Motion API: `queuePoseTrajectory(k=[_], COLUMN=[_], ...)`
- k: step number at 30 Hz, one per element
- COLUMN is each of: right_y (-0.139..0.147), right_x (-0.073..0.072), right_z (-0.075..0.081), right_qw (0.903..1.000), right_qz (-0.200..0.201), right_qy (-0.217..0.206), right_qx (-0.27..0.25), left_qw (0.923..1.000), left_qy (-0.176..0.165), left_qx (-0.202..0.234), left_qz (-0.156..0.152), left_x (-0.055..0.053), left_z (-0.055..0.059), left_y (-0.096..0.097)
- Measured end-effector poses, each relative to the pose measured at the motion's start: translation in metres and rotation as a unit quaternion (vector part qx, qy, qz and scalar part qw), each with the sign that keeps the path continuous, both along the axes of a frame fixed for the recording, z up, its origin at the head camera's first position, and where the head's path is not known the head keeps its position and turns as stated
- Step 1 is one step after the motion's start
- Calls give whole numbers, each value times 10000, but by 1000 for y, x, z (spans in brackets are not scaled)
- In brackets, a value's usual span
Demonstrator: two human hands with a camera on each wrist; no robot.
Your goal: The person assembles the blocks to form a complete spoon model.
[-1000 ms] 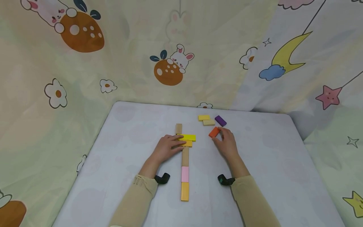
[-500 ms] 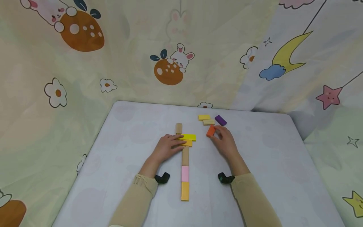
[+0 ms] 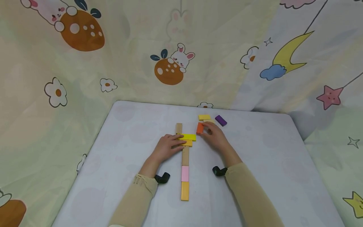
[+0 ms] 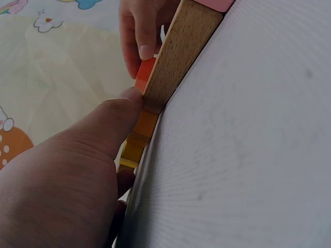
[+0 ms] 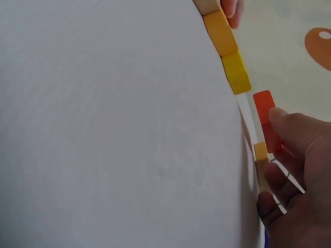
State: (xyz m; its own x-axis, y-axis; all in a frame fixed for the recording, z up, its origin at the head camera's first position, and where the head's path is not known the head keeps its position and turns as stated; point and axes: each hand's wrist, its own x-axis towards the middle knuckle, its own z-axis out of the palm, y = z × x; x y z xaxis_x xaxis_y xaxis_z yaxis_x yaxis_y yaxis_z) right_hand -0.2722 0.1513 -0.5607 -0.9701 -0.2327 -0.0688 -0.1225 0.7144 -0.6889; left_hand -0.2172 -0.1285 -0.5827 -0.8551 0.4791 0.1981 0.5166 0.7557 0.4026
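On the white-covered table [image 3: 269, 151], a line of blocks runs toward the far edge, nearer the left edge than the right. Counting from its near end come an amber block [image 3: 185, 191], a pink block [image 3: 185, 173] and a wooden block [image 3: 185, 156], laid end to end; then an orange-yellow block [image 3: 188, 143] and a bright yellow block [image 3: 189, 137] lie crosswise, side by side, with another wooden piece [image 3: 179, 128] beyond them, set slightly toward the left edge. The left hand [image 3: 167, 147] has its fingers loosely extended over the left ends of the two crosswise blocks, hiding those ends; its thumb touches the near wooden block. The right hand [image 3: 214, 135] is partly closed, pinching a red-orange block [image 3: 199, 128] between thumb and fingers, just beyond the right end of the bright yellow one and apart from it. Whether the pinched block touches the tabletop cannot be told. Near the middle of the far edge lie a loose yellow block [image 3: 204, 117], a pale block [image 3: 209, 120] partly hidden by the right hand, and a purple block [image 3: 221, 120] toward the far right corner.
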Motion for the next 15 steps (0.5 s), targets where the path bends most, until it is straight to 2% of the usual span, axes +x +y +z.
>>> queuePoseTrajectory(k=[7,15], right_y=[-14,-17], right_x=[-6,-10], right_z=[2,-1], right_qw=[9997,9990], right_qz=[224,392], right_qy=[-39,-57], right_qx=[133,194], left_qw=[10000,9999], left_qy=[42,58], left_qx=[-25,-88], left_qz=[-7,-16], left_x=[-1,-2], left_z=[-3,-6], left_y=[0,-1])
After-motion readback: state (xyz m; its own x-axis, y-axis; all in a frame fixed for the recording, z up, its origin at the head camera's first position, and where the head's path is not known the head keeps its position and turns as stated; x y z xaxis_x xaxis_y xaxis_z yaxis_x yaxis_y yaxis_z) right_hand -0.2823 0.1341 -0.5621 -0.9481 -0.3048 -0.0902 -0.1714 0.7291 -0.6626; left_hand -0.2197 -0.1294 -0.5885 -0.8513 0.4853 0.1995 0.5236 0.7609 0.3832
